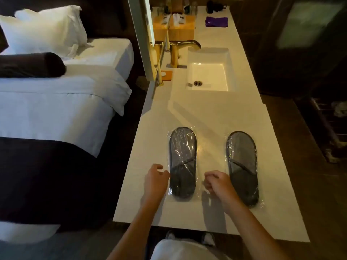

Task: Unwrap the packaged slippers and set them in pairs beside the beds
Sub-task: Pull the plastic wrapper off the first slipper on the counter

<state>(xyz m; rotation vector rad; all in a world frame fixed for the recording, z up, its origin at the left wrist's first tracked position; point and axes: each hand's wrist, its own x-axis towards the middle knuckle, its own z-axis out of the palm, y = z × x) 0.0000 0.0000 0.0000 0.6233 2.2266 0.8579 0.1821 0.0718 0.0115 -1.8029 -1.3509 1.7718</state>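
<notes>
Two packs of dark grey slippers in clear plastic wrap lie flat on the white counter [187, 113]. The left pack [182, 162] lies between my two hands, the right pack [242, 167] further right. My left hand [156, 178] hovers at the left edge of the left pack, fingers curled and apart, its fingertips at the wrap. My right hand [216, 182] sits at that pack's right edge, fingers curled in; whether it pinches the plastic I cannot tell. The bed [56, 109], with white linen and a dark runner, stands to the left of the counter.
A sink [208, 76] with a gold tap [180, 51] is set into the counter beyond the slippers. Wooden boxes [181, 27] and a purple cloth [216, 21] stand at the far end. A mirror frame [144, 34] rises along the counter's left side. Dark floor lies to the right.
</notes>
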